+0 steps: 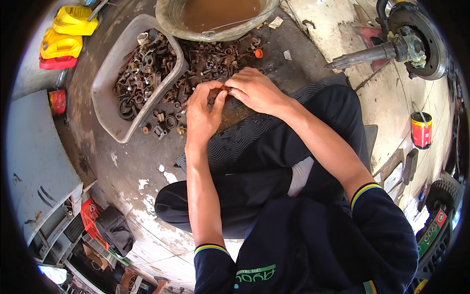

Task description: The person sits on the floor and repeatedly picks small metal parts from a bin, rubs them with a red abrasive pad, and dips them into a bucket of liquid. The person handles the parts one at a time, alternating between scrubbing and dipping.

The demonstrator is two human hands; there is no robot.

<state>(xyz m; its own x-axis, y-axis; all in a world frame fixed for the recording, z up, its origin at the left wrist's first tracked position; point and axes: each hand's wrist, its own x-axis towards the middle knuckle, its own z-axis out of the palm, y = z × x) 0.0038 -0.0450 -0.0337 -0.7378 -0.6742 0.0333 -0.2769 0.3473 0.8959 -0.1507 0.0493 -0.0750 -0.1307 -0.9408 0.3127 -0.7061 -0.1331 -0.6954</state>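
My left hand (206,106) and my right hand (253,89) meet over the floor. Between their fingertips is a small dark metal part (226,89), mostly hidden by the fingers, so its kind cannot be told. Just beyond my hands lies a spread of rusty nuts, bolts and washers (214,58) on the stained floor. To the left a grey plastic tub (104,103), its near side cut away, holds a heap of rusty hardware (147,70). A round metal ring (170,121) lies near my left hand, and an orange cap (259,53) beyond my right hand.
A basin (216,35) of brown water stands ahead. At the upper right is a greasy shaft (367,57) with a metal disc (433,47). Yellow jugs (75,22) stand far left, a red can (421,130) far right. A ribbed black mat (235,137) lies under my legs.
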